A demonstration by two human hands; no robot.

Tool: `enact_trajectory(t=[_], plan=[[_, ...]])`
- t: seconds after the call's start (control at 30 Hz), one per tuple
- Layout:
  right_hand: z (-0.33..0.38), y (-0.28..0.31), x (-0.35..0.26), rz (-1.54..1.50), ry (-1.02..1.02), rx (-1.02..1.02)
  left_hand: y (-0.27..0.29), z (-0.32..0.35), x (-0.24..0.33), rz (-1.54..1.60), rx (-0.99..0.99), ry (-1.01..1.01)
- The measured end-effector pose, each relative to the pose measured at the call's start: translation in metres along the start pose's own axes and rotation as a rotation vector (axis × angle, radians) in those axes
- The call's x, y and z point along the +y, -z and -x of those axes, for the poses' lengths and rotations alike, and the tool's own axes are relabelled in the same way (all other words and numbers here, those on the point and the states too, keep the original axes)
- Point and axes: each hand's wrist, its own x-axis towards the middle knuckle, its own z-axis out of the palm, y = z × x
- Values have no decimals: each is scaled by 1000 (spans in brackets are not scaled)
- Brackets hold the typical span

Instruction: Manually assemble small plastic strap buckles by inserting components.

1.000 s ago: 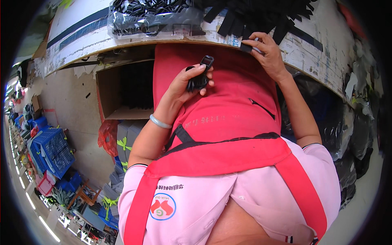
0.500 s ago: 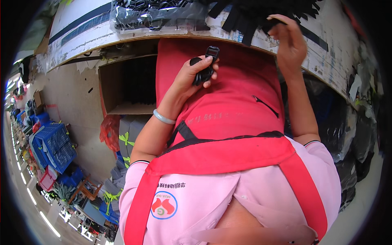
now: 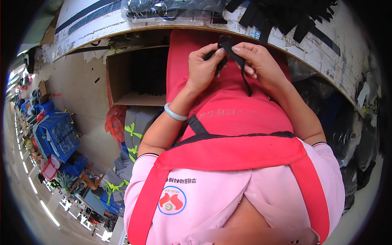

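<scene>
- Black fabric strap (image 3: 238, 58) hangs just on the wearer's side of the counter (image 3: 92, 36), in front of the red apron (image 3: 245, 153).
- Half a second ago the right hand (image 3: 261, 63) was up over the strap pile (image 3: 288, 16) on the counter; now it is off the near edge of the counter, just beside the left hand (image 3: 203, 68).
- The left hand has held its place near that edge, gripping black pieces both then and now.
- The strap's long axis runs from the counter edge back toward the wearer, slanting slightly right; its free end points away from the counter and curls a little.
- Its upper end meets a black buckle (image 3: 225, 39) near the counter edge; whether it is threaded through, I cannot tell.
- Right fingers: pinched together on the strap.
- Left fingers: curled closed around the buckle and other dark pieces, thumb pressed at the strap's side.
</scene>
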Motion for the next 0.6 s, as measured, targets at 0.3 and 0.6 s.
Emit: enact_trajectory(t=[0.3, 0.6], plan=[[-2, -2, 6, -340, -40, -28, 4, -8, -15, -391, 67, -442], [-9, -4, 20, -402, 21, -21, 6, -9, -8, -546, 110, -595]])
